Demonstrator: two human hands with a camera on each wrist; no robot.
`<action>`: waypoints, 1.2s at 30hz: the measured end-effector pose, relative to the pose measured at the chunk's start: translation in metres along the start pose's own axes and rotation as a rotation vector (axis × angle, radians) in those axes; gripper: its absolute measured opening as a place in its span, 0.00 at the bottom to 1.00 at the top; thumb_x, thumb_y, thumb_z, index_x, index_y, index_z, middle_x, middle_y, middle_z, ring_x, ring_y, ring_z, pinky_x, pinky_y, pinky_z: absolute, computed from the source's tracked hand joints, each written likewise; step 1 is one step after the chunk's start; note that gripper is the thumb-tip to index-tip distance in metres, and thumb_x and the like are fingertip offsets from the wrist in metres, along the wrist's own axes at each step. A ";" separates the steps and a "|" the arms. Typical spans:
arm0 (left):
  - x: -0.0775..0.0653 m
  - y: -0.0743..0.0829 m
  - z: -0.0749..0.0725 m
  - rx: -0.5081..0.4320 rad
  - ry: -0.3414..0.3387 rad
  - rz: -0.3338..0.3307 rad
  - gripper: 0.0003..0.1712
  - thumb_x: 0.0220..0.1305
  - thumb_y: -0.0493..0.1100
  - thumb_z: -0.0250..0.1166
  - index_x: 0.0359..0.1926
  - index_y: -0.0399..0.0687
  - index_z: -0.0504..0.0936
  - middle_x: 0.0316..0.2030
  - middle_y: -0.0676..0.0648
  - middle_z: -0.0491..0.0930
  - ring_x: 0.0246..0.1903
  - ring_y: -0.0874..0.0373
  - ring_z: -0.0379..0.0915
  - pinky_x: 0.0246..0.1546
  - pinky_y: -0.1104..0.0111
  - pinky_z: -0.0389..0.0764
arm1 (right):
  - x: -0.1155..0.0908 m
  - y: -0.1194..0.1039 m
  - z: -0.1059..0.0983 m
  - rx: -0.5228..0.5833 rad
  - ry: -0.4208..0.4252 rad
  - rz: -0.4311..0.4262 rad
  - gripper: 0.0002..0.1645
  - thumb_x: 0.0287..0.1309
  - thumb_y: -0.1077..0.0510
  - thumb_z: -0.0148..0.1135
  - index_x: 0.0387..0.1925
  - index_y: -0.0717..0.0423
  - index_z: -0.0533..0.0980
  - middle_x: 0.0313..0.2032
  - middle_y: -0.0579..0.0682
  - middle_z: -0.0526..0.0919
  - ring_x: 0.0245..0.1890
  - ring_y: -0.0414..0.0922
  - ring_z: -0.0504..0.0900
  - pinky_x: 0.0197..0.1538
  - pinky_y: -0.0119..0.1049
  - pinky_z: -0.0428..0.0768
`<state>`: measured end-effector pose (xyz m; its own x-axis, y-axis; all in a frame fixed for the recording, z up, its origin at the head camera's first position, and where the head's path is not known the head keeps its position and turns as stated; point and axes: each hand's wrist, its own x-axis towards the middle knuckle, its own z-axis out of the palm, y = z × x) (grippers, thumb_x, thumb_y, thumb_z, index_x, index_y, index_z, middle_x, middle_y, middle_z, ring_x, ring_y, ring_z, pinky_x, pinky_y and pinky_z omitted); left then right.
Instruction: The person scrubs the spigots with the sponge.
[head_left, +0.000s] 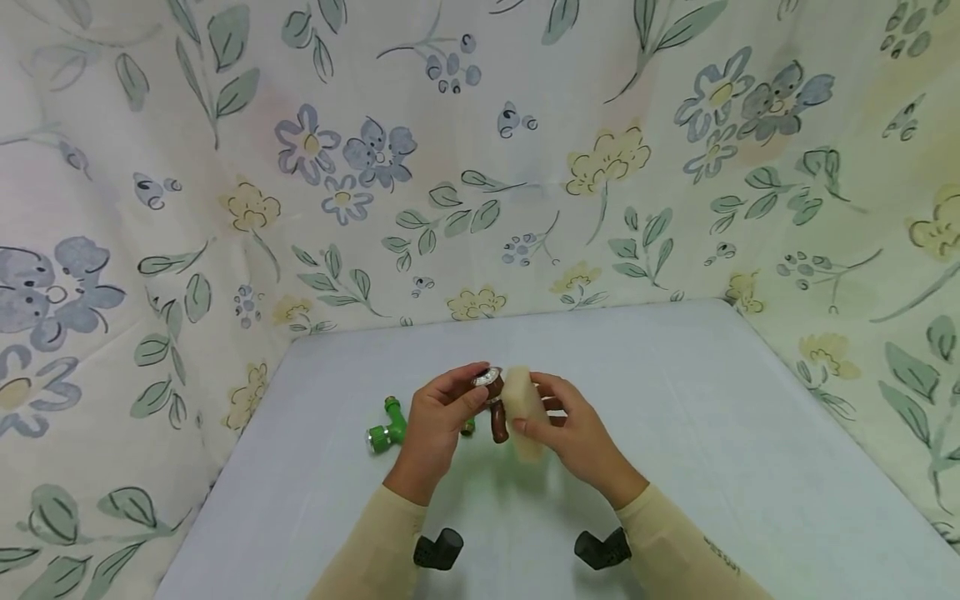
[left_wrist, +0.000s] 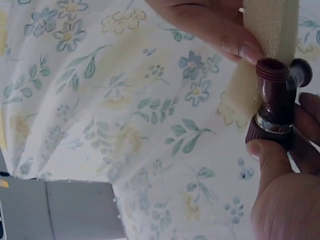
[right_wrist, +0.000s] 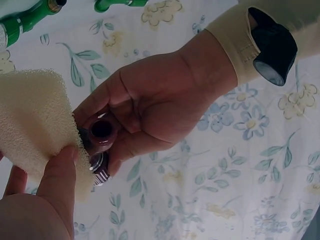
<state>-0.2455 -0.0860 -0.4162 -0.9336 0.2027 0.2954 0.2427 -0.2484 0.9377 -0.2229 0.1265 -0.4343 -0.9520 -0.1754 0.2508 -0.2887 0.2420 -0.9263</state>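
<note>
My left hand (head_left: pixel 438 417) grips a dark red plastic tap (head_left: pixel 498 423) by its ribbed collar, with the thumb on the near side. A silver ring, a threaded open end and a short side branch show on the tap (left_wrist: pixel 272 90) in the left wrist view. My right hand (head_left: pixel 577 437) holds a thick cream sponge (head_left: pixel 522 400), thumb on one face and fingers behind. The sponge (right_wrist: pixel 37 107) stands on edge right against the tap, covering part of it in the right wrist view. Both hands are raised over the table's middle.
On the white table (head_left: pixel 712 417), a green tap (head_left: pixel 384 435) lies left of my left hand. Part of another green fitting (head_left: pixel 468 427) shows behind that hand. A floral curtain (head_left: pixel 480 167) stands behind the table and along its sides.
</note>
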 end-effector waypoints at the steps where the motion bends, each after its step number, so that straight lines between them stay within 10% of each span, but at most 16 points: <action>1: 0.000 0.000 0.000 0.003 0.001 -0.001 0.21 0.60 0.40 0.68 0.55 0.42 0.80 0.50 0.37 0.79 0.48 0.44 0.76 0.47 0.57 0.79 | 0.000 0.000 0.000 -0.001 0.001 0.002 0.37 0.52 0.41 0.71 0.62 0.34 0.67 0.53 0.44 0.72 0.51 0.47 0.73 0.51 0.50 0.75; 11: 0.000 0.002 0.000 -0.037 -0.035 0.012 0.22 0.62 0.39 0.66 0.57 0.37 0.77 0.50 0.36 0.78 0.49 0.44 0.76 0.50 0.55 0.77 | 0.004 0.010 -0.004 -0.057 0.081 0.046 0.39 0.52 0.38 0.69 0.64 0.39 0.66 0.52 0.45 0.71 0.50 0.46 0.72 0.51 0.46 0.74; 25: 0.002 -0.002 -0.004 -0.038 0.014 -0.010 0.22 0.60 0.40 0.68 0.56 0.41 0.79 0.48 0.36 0.79 0.48 0.44 0.77 0.48 0.57 0.79 | -0.002 -0.001 0.005 0.054 -0.080 -0.001 0.35 0.56 0.43 0.68 0.63 0.34 0.66 0.53 0.45 0.71 0.50 0.49 0.74 0.50 0.49 0.75; 36: 0.003 -0.006 -0.004 -0.004 0.101 0.018 0.22 0.59 0.40 0.69 0.55 0.40 0.80 0.46 0.37 0.80 0.45 0.47 0.78 0.46 0.58 0.80 | -0.015 -0.045 0.007 0.088 -0.171 -0.124 0.35 0.55 0.60 0.69 0.64 0.52 0.67 0.56 0.48 0.71 0.51 0.51 0.71 0.51 0.54 0.75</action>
<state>-0.2512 -0.0875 -0.4214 -0.9509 0.1017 0.2923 0.2591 -0.2546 0.9317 -0.1946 0.1112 -0.3990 -0.8766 -0.3595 0.3199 -0.3851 0.1255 -0.9143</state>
